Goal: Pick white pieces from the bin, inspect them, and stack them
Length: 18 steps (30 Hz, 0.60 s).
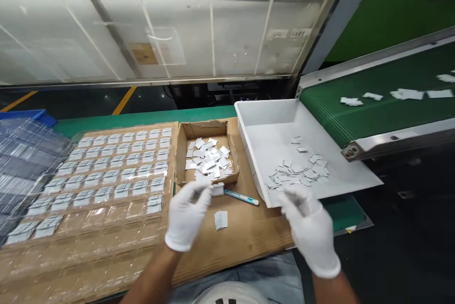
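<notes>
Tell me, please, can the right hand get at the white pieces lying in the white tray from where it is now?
Probably yes. The right hand hovers just at the near edge of the white tray, which is open on top, and nothing stands between it and the white pieces. The conveyor belt ends off to one side.

a small stack of white parts [217, 189], flat and rectangular, is pinched at the fingertips of the left hand [187, 216], held level above the cardboard, just near of the small box; the right hand's parts are too blurred to tell
</notes>
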### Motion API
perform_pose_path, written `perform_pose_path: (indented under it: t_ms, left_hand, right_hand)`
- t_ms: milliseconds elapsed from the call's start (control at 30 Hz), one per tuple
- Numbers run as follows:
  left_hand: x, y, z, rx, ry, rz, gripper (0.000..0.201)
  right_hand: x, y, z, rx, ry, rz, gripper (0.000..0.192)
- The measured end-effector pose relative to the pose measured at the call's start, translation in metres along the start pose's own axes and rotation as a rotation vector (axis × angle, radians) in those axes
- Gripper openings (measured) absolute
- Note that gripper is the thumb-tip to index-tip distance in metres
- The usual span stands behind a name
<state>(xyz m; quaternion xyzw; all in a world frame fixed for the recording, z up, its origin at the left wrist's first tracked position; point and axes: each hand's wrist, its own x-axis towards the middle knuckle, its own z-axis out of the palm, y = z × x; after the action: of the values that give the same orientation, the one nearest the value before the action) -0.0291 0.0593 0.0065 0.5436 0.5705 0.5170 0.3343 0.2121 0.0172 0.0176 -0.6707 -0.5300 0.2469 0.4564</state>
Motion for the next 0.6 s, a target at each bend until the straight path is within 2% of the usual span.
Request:
perform_pose_path:
  t_ms: [33, 67, 100, 133, 233, 300, 400, 500, 600]
  left_hand:
    - [0.019, -0.002, -0.005, 0.071, 0.031, 0.104, 0.018]
    - [0.038, -0.004, -0.010, 0.127, 0.070, 0.174, 0.019]
    - [0.055, -0.007, -0.013, 0.203, 0.100, 0.205, 0.021]
    - [0.069, -0.008, -0.014, 0.287, 0.092, 0.226, 0.020]
    - [0.087, -0.009, -0.012, 0.495, -0.073, 0.344, 0.021]
    - [0.075, -0.008, -0.009, 0.537, -0.085, 0.422, 0.022]
    - [0.034, -0.009, -0.003, 0.409, -0.013, 0.418, 0.023]
    - [-0.011, -0.017, 0.002, 0.230, -0.094, 0.266, 0.021]
    - [-0.044, -0.026, 0.010, 0.169, -0.181, 0.122, 0.019]
  right_hand:
    - [0.019, 0.002, -0.006, -0.140, 0.034, -0.001, 0.028]
    - [0.038, 0.003, -0.010, -0.306, -0.072, -0.007, 0.030]
    - [0.056, 0.006, -0.011, -0.478, -0.266, -0.013, 0.033]
    - [0.073, 0.008, -0.011, -0.523, -0.363, -0.015, 0.031]
    - [0.108, 0.017, -0.001, -0.619, -0.546, 0.004, 0.028]
    - [0.116, 0.021, 0.008, -0.687, -0.655, 0.015, 0.023]
    - [0.118, 0.024, 0.017, -0.782, -0.748, 0.032, 0.022]
    - [0.117, 0.026, 0.020, -0.849, -0.789, 0.043, 0.024]
    - [0.117, 0.028, 0.021, -0.893, -0.832, 0.042, 0.023]
